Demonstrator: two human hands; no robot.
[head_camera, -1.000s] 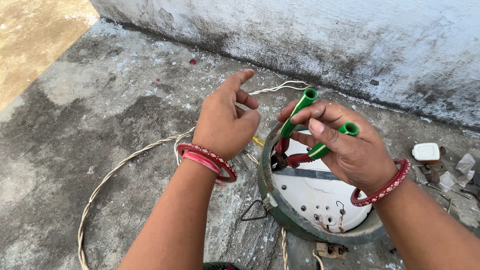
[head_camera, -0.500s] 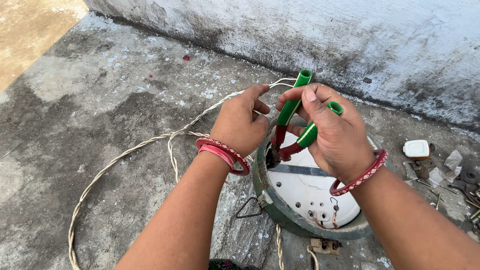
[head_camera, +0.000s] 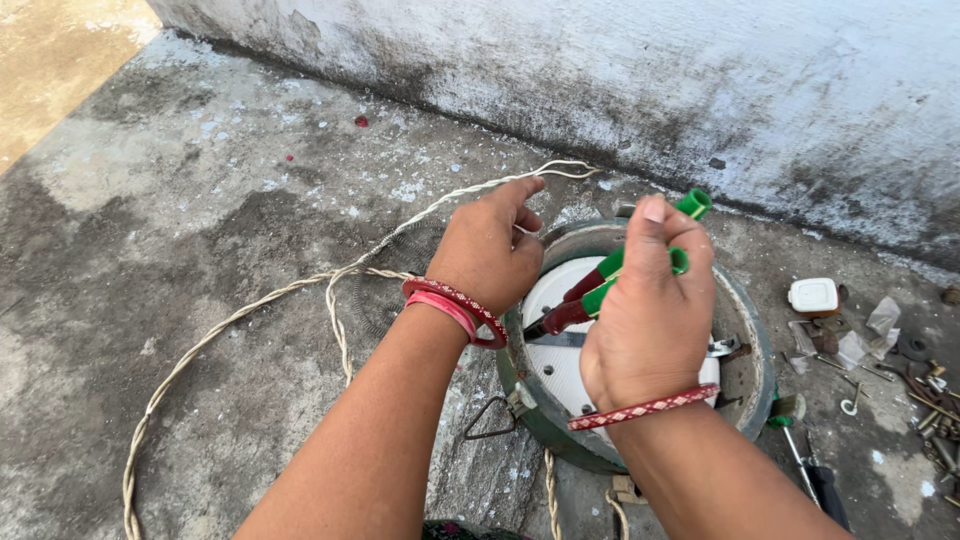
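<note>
Right hand (head_camera: 650, 310): back turned to the camera, fingers curled shut round the green handles of the pliers (head_camera: 610, 285); wrist bent down over the pot, a red patterned bangle on it.
Pliers: green handle ends stick out past the fingers at the far side; the red part runs left and down toward the left hand; the tip is hidden behind that hand.
Left hand (head_camera: 490, 250): at the pot's left rim, forefinger stretched out toward the wall, the other fingers bent; red bangles at the wrist. Whether it grips anything I cannot tell, its palm side is hidden.
Pot (head_camera: 745, 330): round green metal body on the floor, near the wall, under both hands; a white plate (head_camera: 560, 375) with small holes lies inside.
Cord (head_camera: 250, 305): pale twisted cord runs from the left hand across the floor (head_camera: 150, 220) to the left and near edge, where it is cut off.
Right of pot: a small white box (head_camera: 813, 296), screws and scraps, a dark-handled tool; small and hard to make out.
Forearms: both cut off at the near edge.
</note>
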